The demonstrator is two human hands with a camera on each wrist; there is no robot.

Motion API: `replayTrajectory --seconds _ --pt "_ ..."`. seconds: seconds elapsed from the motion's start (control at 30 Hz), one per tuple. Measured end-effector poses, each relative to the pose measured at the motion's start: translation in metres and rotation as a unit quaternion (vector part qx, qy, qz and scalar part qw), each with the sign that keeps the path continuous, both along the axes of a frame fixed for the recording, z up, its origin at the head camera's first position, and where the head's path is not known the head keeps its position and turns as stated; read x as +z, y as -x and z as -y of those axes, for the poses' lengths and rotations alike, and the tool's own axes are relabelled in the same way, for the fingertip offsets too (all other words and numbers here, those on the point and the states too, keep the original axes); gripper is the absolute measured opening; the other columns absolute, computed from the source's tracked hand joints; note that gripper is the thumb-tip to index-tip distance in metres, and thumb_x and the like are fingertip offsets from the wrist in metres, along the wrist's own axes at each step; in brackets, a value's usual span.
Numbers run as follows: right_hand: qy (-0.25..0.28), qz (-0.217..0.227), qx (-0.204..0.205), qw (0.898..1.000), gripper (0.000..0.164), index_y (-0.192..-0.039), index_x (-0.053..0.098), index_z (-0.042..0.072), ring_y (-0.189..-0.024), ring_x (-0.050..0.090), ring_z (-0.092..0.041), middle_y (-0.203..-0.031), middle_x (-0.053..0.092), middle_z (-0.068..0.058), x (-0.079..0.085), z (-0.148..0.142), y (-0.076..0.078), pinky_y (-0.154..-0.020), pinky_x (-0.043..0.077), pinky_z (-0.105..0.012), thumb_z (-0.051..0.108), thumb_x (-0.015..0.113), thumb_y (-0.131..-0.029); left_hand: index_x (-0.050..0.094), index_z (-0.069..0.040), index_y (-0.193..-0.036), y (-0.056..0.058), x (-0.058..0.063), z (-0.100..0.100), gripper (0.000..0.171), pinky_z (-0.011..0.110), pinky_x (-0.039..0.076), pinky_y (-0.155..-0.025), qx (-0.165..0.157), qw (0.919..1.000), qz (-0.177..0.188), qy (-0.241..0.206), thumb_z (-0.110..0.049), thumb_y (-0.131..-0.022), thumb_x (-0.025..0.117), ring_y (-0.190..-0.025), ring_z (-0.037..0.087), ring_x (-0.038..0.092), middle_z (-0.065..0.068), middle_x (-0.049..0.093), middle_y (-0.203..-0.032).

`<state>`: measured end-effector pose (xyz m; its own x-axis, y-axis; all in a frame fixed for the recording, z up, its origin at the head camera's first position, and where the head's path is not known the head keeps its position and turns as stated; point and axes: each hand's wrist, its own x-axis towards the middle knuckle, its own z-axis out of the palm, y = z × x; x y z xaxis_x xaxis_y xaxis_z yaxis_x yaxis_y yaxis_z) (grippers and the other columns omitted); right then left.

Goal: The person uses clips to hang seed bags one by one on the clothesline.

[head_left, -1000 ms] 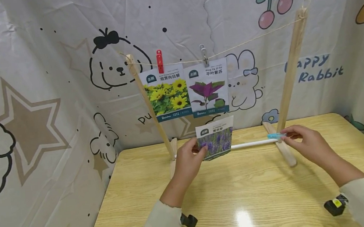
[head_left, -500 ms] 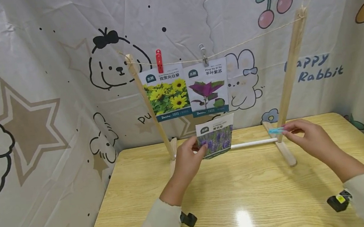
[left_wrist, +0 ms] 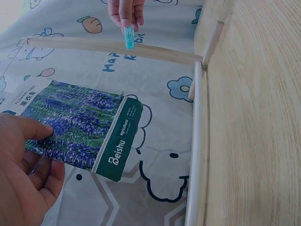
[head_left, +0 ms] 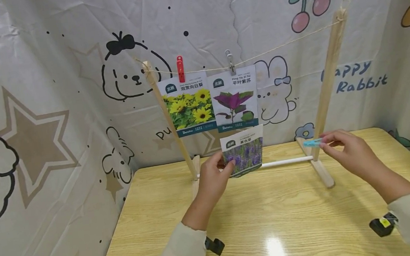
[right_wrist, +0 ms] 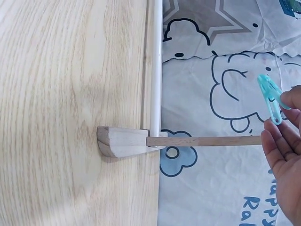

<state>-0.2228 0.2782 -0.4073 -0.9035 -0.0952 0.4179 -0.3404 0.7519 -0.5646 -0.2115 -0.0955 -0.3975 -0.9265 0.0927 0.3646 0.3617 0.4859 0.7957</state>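
Observation:
My left hand [head_left: 213, 175] pinches a lavender seed packet [head_left: 246, 153] by its left side, thumb in front. The packet tilts slightly and overlaps the white rod behind it. At the right, my right hand [head_left: 350, 150] pinches a light blue clothespin [head_left: 312, 143] by one end, in front of the right post's foot. In the right wrist view the clothespin [right_wrist: 270, 96] sits between thumb and fingers. Above the left hand, a sunflower seed packet [head_left: 189, 108] hangs from a red clothespin [head_left: 180, 69], and a purple-leaf packet [head_left: 233, 96] from a grey clothespin [head_left: 230, 62].
A thin string [head_left: 286, 45] runs between a left wooden post [head_left: 169, 121] and a taller right wooden post [head_left: 331, 77]. A white rod [head_left: 287, 162] joins their feet on the wooden table [head_left: 245, 224]. A printed cloth [head_left: 76, 191] hangs behind.
My right hand has lifted the blue clothespin slightly, off the front of the right foot and rod. The lavender packet in my left hand has risen a little.

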Motion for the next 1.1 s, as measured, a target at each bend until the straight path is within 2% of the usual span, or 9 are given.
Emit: replayTrajectory --seconds 0.13,0.27,0.47,0.57,0.77,0.9,0.97,1.0,1.1 --pt "0.000 0.004 0.000 1.000 0.021 -0.105 0.067 0.004 -0.108 0.062 -0.034 -0.124 0.065 -0.018 0.004 0.001 0.000 -0.083 0.047 -0.012 0.025 0.063 -0.101 0.055 -0.012 -0.082 0.002 0.001 0.001 0.021 0.030 0.055 -0.075 0.004 1.0000 0.001 0.004 -0.020 -0.095 0.069 -0.083 0.015 0.062 0.002 0.062 -0.081" --pt "-0.001 0.002 0.004 1.000 0.019 -0.106 0.067 0.004 -0.108 0.061 -0.037 -0.124 0.064 -0.018 0.009 0.001 0.000 -0.080 0.035 -0.003 0.022 0.064 -0.101 0.058 -0.011 -0.084 0.005 0.003 0.001 0.017 0.030 0.054 -0.073 0.002 1.0000 -0.002 0.005 -0.019 -0.096 0.069 -0.082 0.015 0.062 0.003 0.063 -0.082" --pt "-0.006 -0.006 0.004 1.000 0.019 -0.106 0.067 0.004 -0.109 0.061 -0.037 -0.125 0.064 -0.018 0.016 0.001 -0.002 -0.079 0.034 -0.003 0.022 0.065 -0.100 0.049 -0.012 -0.080 0.009 0.009 0.001 0.027 0.030 0.052 -0.071 -0.003 0.9999 -0.010 0.009 -0.022 -0.097 0.068 -0.080 0.017 0.058 0.003 0.057 -0.078" --pt "-0.007 -0.015 0.003 1.000 0.018 -0.106 0.068 0.005 -0.108 0.060 -0.027 -0.124 0.065 -0.016 0.019 0.002 -0.002 -0.081 0.033 -0.001 0.022 0.065 -0.100 0.049 -0.012 -0.080 0.010 0.011 0.000 0.027 0.030 0.052 -0.072 -0.005 0.9999 -0.010 0.009 -0.022 -0.097 0.069 -0.081 0.016 0.058 0.003 0.056 -0.078" --pt "-0.009 -0.046 0.017 0.999 0.014 -0.104 0.070 0.007 -0.096 0.044 0.019 -0.121 0.066 -0.015 0.023 0.000 -0.001 -0.082 0.035 -0.003 0.019 0.067 -0.098 0.053 -0.013 -0.084 0.012 0.013 -0.001 0.023 0.030 0.051 -0.072 -0.013 0.9998 -0.013 0.007 -0.023 -0.097 0.069 -0.083 0.016 0.058 0.003 0.057 -0.080" --pt "-0.015 -0.062 0.021 0.998 0.011 -0.103 0.070 0.006 -0.094 0.041 0.023 -0.120 0.067 -0.015 0.028 0.001 -0.001 -0.082 0.036 -0.004 0.016 0.068 -0.097 0.046 -0.011 -0.081 0.012 0.016 -0.002 0.030 0.029 0.046 -0.068 -0.021 0.9997 -0.009 0.005 -0.023 -0.097 0.068 -0.081 0.017 0.056 0.002 0.048 -0.075" --pt "-0.021 -0.062 0.021 0.998 0.012 -0.103 0.070 0.006 -0.094 0.044 0.020 -0.120 0.067 -0.014 0.032 0.001 -0.001 -0.082 0.039 -0.007 0.016 0.068 -0.098 0.043 -0.012 -0.080 0.012 0.018 -0.003 0.033 0.029 0.043 -0.066 -0.023 0.9997 -0.007 0.007 -0.023 -0.098 0.068 -0.080 0.018 0.055 0.001 0.042 -0.073" --pt "-0.025 -0.061 0.021 0.998 0.012 -0.104 0.069 0.006 -0.097 0.050 0.014 -0.121 0.066 -0.015 0.034 0.001 -0.001 -0.084 0.045 -0.012 0.016 0.068 -0.098 0.041 -0.011 -0.080 0.012 0.020 -0.003 0.035 0.029 0.041 -0.066 -0.024 0.9997 -0.006 0.007 -0.023 -0.098 0.068 -0.079 0.019 0.054 0.001 0.039 -0.073" --pt "-0.029 -0.052 0.019 0.998 0.015 -0.107 0.069 0.005 -0.100 0.062 -0.009 -0.121 0.065 -0.016 0.039 0.001 -0.001 -0.082 0.044 -0.008 0.017 0.067 -0.098 0.039 -0.011 -0.080 0.013 0.022 -0.002 0.036 0.031 0.039 -0.066 -0.024 0.9997 -0.008 0.007 -0.024 -0.098 0.068 -0.078 0.020 0.051 0.002 0.035 -0.073"
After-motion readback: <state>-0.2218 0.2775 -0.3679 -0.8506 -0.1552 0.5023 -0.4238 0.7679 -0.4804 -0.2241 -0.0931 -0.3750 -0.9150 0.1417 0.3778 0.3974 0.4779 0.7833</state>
